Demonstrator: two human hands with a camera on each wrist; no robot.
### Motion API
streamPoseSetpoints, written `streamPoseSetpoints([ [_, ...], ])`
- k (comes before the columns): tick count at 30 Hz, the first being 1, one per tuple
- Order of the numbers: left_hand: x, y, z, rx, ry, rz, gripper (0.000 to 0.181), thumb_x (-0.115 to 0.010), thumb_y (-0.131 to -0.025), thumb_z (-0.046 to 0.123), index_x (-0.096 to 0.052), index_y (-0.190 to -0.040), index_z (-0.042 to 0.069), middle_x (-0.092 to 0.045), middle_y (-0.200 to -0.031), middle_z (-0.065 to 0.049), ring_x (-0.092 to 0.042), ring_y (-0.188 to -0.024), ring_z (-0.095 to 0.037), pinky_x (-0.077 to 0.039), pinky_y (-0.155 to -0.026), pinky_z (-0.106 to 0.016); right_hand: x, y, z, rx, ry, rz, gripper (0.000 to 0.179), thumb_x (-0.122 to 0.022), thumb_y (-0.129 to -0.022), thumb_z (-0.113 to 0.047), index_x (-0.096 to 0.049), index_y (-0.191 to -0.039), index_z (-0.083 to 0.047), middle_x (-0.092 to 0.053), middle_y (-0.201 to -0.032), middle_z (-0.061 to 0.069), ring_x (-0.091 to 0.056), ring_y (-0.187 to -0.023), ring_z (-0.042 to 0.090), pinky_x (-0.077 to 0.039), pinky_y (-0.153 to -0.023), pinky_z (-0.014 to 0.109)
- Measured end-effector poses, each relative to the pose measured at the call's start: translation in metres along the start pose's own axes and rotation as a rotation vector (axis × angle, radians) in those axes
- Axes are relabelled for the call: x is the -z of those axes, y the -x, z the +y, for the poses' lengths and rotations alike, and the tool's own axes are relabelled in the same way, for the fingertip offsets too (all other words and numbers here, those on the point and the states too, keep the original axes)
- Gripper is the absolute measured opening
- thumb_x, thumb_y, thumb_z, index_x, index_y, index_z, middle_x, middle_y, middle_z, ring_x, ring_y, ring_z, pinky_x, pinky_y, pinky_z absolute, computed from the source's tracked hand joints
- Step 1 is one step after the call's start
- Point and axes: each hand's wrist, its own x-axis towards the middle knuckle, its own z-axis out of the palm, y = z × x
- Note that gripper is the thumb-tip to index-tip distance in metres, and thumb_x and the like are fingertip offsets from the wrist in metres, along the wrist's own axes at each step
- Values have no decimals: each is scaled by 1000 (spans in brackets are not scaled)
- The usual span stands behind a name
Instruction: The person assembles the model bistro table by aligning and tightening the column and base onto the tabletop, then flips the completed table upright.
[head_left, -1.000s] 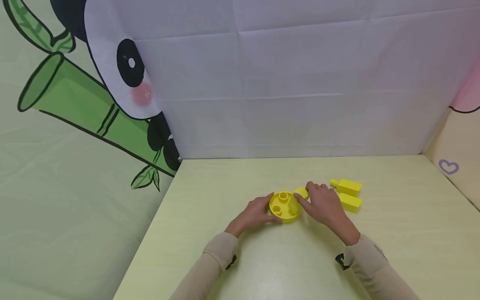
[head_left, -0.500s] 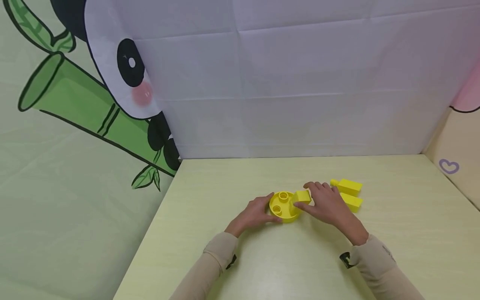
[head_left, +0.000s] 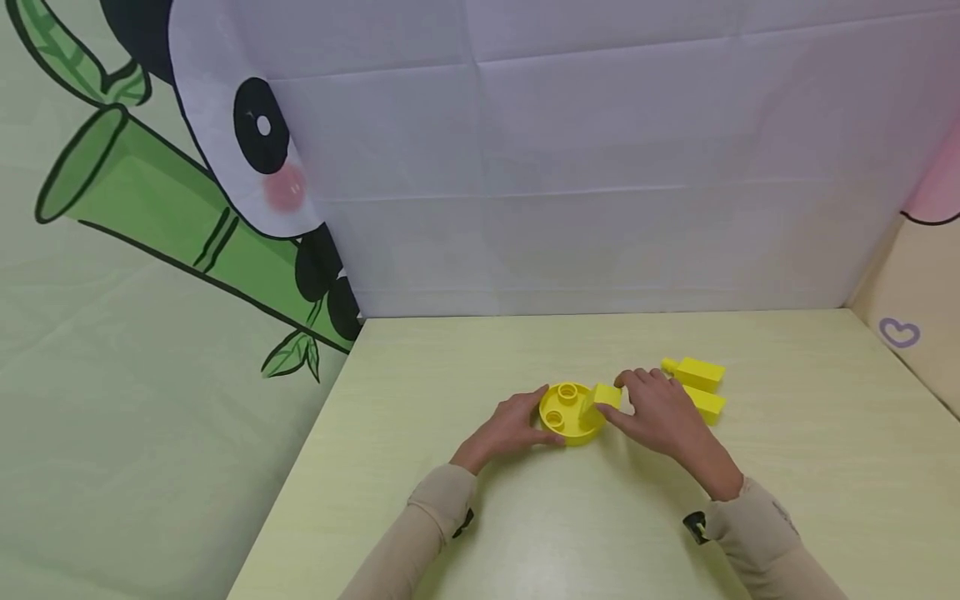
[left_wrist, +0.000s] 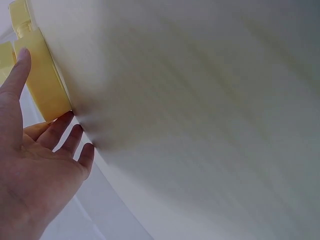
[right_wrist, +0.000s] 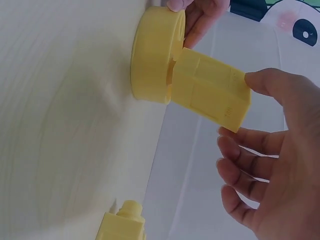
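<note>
On the table lies a shallow round yellow base (head_left: 576, 432) with raised ring sockets inside. My left hand (head_left: 512, 428) holds it at the left side, thumb in front and fingers behind. A yellow rectangular block (head_left: 606, 396) leans outward over the right part of this base. Its upper end is pinched between the thumb and fingers of my right hand (head_left: 658, 412). In the right wrist view the block (right_wrist: 210, 90) meets the base (right_wrist: 152, 60) at a tilt. How deep its lower end sits is hidden.
Two more yellow blocks lie beside the right hand: the farther block (head_left: 699, 374) shows a round peg at its left end, and the nearer block (head_left: 705, 405) is partly hidden by the hand. A printed cloth wall (head_left: 600, 250) borders the table's back.
My right hand has shifted slightly right and toward me, and the block's upper end has swung right with it. The left hand and round base have barely moved.
</note>
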Motion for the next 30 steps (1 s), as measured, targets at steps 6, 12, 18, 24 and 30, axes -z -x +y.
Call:
streamPoseSetpoints([
  [6,-1,0,0,0,-2,0,97,-81,-89,48,-33,-161,4,-43,-160,-12,-39,-147,-32,-29,-120,-53,0,2,-2,-4,-7,-18,42,-76,-93,-42,-65,-101,-2,-64,-86,5,-56,-80,28,-49,-78,52],
  [12,-1,0,1,-6,-6,6,97,-82,-88,48,-34,-160,3,-44,-159,-12,-40,-146,-32,-31,-119,-53,-3,4,-6,2,-32,-17,40,-76,-94,-34,-65,-111,0,-62,-86,4,-56,-80,24,-50,-74,48],
  [18,0,2,3,-9,1,3,97,-81,-89,48,-33,-161,4,-43,-160,-11,-39,-147,-32,-28,-120,-53,-9,7,-13,-18,11,6,46,-76,-92,-45,-62,-97,-2,-59,-83,5,-55,-76,27,-48,-69,46],
  [24,-1,3,2,0,-12,-4,97,-81,-89,49,-34,-161,5,-44,-159,-11,-39,-146,-31,-31,-119,-52,-9,9,-16,49,-10,-26,52,-77,-91,-31,-62,-127,3,-67,-117,19,-62,-104,39,-54,-87,56],
  [30,0,6,1,2,-11,-1,97,-82,-89,47,-34,-161,4,-45,-159,-12,-40,-146,-31,-32,-119,-52,-13,8,-22,79,18,15,46,-80,-91,-35,-65,-113,3,-66,-105,15,-61,-92,34,-56,-77,47],
])
